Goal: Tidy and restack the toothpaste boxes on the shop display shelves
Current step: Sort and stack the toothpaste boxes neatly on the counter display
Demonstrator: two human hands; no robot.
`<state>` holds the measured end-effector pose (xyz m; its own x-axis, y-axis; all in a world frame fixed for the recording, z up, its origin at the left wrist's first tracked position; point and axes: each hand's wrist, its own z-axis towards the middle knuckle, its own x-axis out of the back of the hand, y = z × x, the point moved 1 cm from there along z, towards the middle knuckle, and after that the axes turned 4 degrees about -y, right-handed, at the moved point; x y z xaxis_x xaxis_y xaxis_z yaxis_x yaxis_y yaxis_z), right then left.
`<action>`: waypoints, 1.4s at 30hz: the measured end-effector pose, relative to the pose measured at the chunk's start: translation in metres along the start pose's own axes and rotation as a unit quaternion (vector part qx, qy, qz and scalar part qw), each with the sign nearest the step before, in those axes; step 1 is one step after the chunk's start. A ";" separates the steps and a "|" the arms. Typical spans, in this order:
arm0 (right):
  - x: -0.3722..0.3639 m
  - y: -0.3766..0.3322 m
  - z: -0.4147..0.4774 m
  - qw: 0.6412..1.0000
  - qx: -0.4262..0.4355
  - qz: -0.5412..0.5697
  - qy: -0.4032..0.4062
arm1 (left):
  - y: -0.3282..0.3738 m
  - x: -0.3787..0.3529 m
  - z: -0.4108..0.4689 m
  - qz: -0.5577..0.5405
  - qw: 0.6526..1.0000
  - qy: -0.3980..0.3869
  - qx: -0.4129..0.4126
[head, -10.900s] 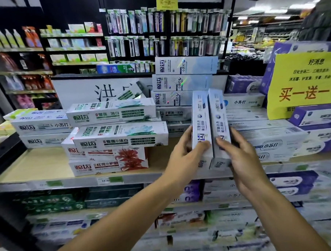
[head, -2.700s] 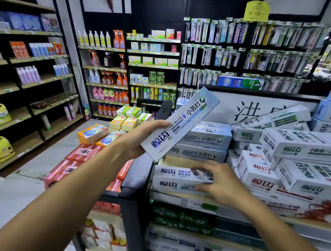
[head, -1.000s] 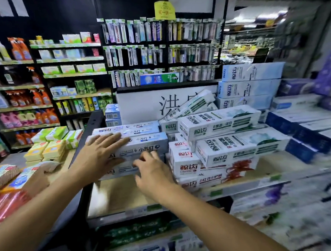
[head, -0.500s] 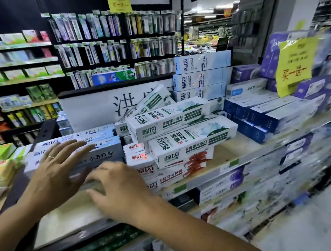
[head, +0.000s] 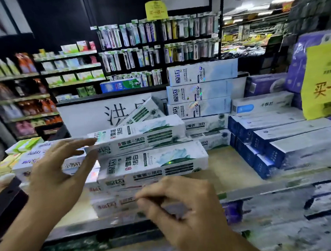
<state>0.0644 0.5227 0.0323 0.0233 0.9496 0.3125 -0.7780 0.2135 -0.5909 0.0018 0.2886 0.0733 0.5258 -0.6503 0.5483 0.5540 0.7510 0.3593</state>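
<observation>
Shelf (head: 225,166) — two green-print boxes (head: 140,137) (head: 155,163) stacked in front, three pale-blue boxes (head: 202,72) (head: 205,93) (head: 200,107) behind.

We count two hands, a left hand (head: 54,172) and a right hand (head: 183,206). We see three pale blue toothpaste boxes (head: 203,92) stacked at the back, two green-and-white boxes (head: 142,137) flat atop the front pile, one tilted box (head: 141,113) behind them and two yellow signs (head: 320,77).
</observation>
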 end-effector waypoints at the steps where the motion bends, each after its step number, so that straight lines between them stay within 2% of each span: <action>1: 0.018 -0.001 -0.002 0.999 -0.030 0.021 0.013 | 0.007 -0.004 -0.001 0.020 0.999 0.018 0.018; 3: 0.049 0.005 -0.006 0.994 -0.078 0.025 0.067 | 0.018 -0.009 -0.002 0.057 0.997 0.045 -0.014; 6: 0.074 0.026 -0.006 0.985 -0.083 -0.056 0.142 | 0.024 -0.011 -0.005 0.083 0.994 0.063 -0.018; 10: 0.085 0.060 -0.001 0.972 -0.138 -0.141 0.125 | 0.021 -0.012 -0.007 0.094 0.994 0.054 -0.007; 14: 0.082 0.090 0.008 0.978 -0.192 -0.088 0.000 | 0.021 -0.011 -0.010 0.091 0.996 0.003 0.000; 17: 0.079 0.103 0.011 0.978 -0.197 -0.050 -0.037 | 0.019 -0.007 -0.010 0.075 0.996 -0.051 -0.007; 28: 0.076 0.096 0.006 0.985 -0.165 -0.041 0.035 | -0.010 -0.011 -0.023 0.089 0.976 -0.184 -0.081; 33: 0.070 0.086 -0.002 0.981 -0.183 0.014 0.068 | -0.018 -0.016 -0.023 0.102 0.976 -0.149 -0.125; 38: 0.068 0.078 0.002 0.965 -0.220 0.078 0.116 | -0.014 -0.015 -0.023 0.067 0.985 -0.107 -0.118; 42: 0.066 0.078 0.006 0.949 -0.263 0.114 0.129 | -0.008 -0.015 -0.021 0.083 0.983 -0.110 -0.119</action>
<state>0.0015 0.6011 0.0108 0.0974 0.9951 -0.0196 -0.3611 0.0170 -0.9324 0.0029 0.2903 0.0461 0.4837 -0.4612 0.7439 0.6221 0.7790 0.0785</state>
